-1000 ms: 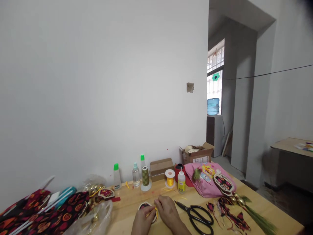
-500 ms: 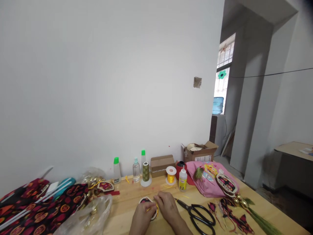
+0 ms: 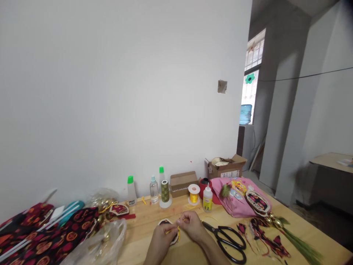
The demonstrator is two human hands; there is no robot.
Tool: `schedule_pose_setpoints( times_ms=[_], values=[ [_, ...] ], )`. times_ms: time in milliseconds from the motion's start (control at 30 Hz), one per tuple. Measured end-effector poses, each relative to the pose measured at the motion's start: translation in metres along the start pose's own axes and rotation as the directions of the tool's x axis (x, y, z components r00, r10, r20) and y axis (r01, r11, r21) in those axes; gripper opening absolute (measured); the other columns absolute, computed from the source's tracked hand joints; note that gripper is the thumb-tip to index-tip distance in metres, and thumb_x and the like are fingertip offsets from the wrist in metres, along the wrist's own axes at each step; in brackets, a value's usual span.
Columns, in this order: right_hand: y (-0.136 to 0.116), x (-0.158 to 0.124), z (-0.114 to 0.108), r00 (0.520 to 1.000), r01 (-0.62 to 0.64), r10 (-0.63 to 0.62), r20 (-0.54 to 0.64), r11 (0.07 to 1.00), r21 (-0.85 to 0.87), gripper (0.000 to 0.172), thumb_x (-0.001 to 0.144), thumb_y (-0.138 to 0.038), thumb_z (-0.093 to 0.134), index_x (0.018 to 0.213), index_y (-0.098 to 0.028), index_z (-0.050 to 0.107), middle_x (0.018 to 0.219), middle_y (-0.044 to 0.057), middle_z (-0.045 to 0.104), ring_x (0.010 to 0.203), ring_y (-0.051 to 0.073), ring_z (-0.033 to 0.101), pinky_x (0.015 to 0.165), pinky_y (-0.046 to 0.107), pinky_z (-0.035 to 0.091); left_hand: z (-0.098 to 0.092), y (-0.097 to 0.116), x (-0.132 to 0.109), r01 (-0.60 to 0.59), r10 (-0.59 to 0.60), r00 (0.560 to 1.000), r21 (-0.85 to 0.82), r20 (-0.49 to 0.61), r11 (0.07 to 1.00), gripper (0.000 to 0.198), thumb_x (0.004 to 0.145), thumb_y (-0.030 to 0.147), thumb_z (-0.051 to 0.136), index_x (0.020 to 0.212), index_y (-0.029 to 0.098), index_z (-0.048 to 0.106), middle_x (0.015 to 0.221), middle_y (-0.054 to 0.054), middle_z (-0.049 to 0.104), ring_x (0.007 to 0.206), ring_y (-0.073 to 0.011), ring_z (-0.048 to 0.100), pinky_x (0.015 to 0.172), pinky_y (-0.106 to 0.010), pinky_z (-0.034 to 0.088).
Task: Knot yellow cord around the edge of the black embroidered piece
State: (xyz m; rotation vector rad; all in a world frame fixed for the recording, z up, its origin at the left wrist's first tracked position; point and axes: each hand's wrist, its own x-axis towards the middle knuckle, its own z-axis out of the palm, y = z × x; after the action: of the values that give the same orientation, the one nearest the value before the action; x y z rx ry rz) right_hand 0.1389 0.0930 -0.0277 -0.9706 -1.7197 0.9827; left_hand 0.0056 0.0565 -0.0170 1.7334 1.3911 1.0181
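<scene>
Both of my hands meet over a small patterned fabric ornament (image 3: 164, 222) with a pale edge, near the front of the wooden table. My left hand (image 3: 163, 236) pinches a yellow cord (image 3: 179, 232) at the ornament's right side. Opposite it, my right hand (image 3: 191, 225) has its fingertips closed on the same cord, a little above the ornament. The fingers cover much of the ornament. Just right of my right hand lie black-handled scissors (image 3: 231, 241).
Behind stand a spool of yellow cord (image 3: 194, 195), a glue bottle (image 3: 207, 200), a green thread cone (image 3: 165, 193) and a cardboard box (image 3: 183, 185). A pink bag (image 3: 234, 206) and fabric scraps (image 3: 267, 235) lie right; a plastic bag (image 3: 110, 235) and patterned cloth (image 3: 63, 235) lie left.
My right hand has turned and lifted slightly, its fingers now pinching the yellow cord. My left hand stays by the ornament. The view has tilted a little.
</scene>
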Motion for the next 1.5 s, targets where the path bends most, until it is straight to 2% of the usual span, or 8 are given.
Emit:
schedule_pose_setpoints(
  times_ms=[200, 400, 700, 1033, 1100, 1233, 1367, 1500],
  values=[
    [0.000, 0.001, 0.002, 0.997, -0.043, 0.045, -0.058, 0.998, 0.044, 0.020, 0.063, -0.029, 0.050, 0.054, -0.012, 0.051, 0.049, -0.004, 0.039, 0.048, 0.007, 0.034, 0.046, 0.017, 0.029, -0.003, 0.008, -0.002, 0.008, -0.009, 0.998, 0.013, 0.061, 1.000, 0.032, 0.066, 0.038, 0.046, 0.059, 0.014, 0.067, 0.050, 0.000, 0.053, 0.054, -0.0144, 0.045, 0.053, -0.021, 0.034],
    [-0.001, 0.003, -0.003, 0.993, -0.068, 0.070, -0.091, 0.997, 0.032, 0.024, 0.062, -0.033, 0.052, 0.050, -0.012, 0.048, 0.047, -0.006, 0.033, 0.046, 0.006, 0.027, 0.042, 0.017, 0.022, -0.005, 0.012, -0.001, -0.069, 0.074, 0.996, -0.086, 0.053, 0.994, 0.028, 0.065, 0.030, 0.049, 0.085, 0.017, 0.065, 0.067, -0.001, 0.060, 0.065, -0.0158, 0.049, 0.061, -0.022, 0.037],
    [0.005, 0.002, 0.002, 0.996, -0.066, 0.068, -0.060, 0.997, 0.027, 0.020, 0.063, -0.030, 0.051, 0.055, -0.012, 0.051, 0.050, -0.004, 0.039, 0.049, 0.007, 0.033, 0.046, 0.018, 0.026, 0.000, -0.003, 0.005, -0.018, 0.019, 0.999, -0.033, 0.048, 0.999, 0.033, 0.065, 0.037, 0.048, 0.052, 0.012, 0.065, 0.043, 0.003, 0.044, 0.046, -0.0107, 0.038, 0.047, -0.020, 0.029],
    [-0.001, -0.004, 0.001, 0.992, -0.096, 0.105, -0.066, 0.987, 0.130, 0.033, 0.064, -0.042, 0.051, 0.048, -0.013, 0.045, 0.047, -0.005, 0.034, 0.047, 0.006, 0.032, 0.044, 0.018, 0.025, 0.004, -0.023, 0.005, 0.083, -0.090, 0.996, -0.234, -0.019, 0.969, 0.036, 0.058, 0.046, 0.053, 0.057, 0.011, 0.065, 0.045, 0.001, 0.047, 0.046, -0.0110, 0.040, 0.048, -0.020, 0.033],
    [-0.007, -0.006, -0.002, 0.981, -0.196, 0.184, 0.068, 0.937, 0.290, 0.034, 0.063, -0.044, 0.052, 0.049, -0.014, 0.044, 0.043, -0.006, 0.034, 0.041, 0.005, 0.030, 0.040, 0.016, 0.023, 0.003, -0.024, 0.005, 0.105, -0.113, 0.994, -0.285, -0.011, 0.953, 0.038, 0.057, 0.047, 0.053, 0.057, 0.011, 0.064, 0.044, 0.002, 0.046, 0.045, -0.0103, 0.039, 0.046, -0.020, 0.033],
    [-0.015, -0.003, -0.007, 0.857, -0.511, 0.305, 0.415, 0.609, 0.607, 0.029, 0.061, -0.041, 0.055, 0.055, -0.016, 0.042, 0.036, -0.012, 0.021, 0.029, 0.001, 0.009, 0.030, 0.015, 0.005, 0.000, -0.014, 0.005, 0.029, -0.029, 1.000, -0.240, 0.002, 0.970, 0.035, 0.063, 0.042, 0.050, 0.052, 0.011, 0.060, 0.045, 0.003, 0.039, 0.047, -0.0090, 0.035, 0.044, -0.018, 0.029],
    [-0.005, 0.002, -0.006, 0.838, -0.544, 0.317, 0.445, 0.401, 0.737, 0.026, 0.060, -0.033, 0.059, 0.055, -0.016, 0.040, 0.037, -0.013, 0.016, 0.029, 0.000, 0.007, 0.029, 0.012, 0.003, 0.002, 0.002, 0.002, -0.018, 0.022, 1.000, -0.208, 0.017, 0.978, 0.035, 0.068, 0.035, 0.045, 0.042, 0.011, 0.051, 0.043, 0.005, 0.029, 0.043, -0.0071, 0.029, 0.041, -0.017, 0.023],
    [0.000, 0.001, -0.002, 0.836, -0.542, 0.332, 0.437, 0.366, 0.757, 0.021, 0.063, -0.030, 0.055, 0.057, -0.016, 0.043, 0.037, -0.013, 0.018, 0.027, 0.000, 0.009, 0.028, 0.011, 0.005, 0.004, 0.005, -0.003, -0.041, 0.031, 0.998, -0.222, -0.049, 0.974, 0.030, 0.069, 0.031, 0.043, 0.048, 0.011, 0.052, 0.046, 0.005, 0.034, 0.045, -0.0076, 0.033, 0.042, -0.017, 0.024]
  ],
)
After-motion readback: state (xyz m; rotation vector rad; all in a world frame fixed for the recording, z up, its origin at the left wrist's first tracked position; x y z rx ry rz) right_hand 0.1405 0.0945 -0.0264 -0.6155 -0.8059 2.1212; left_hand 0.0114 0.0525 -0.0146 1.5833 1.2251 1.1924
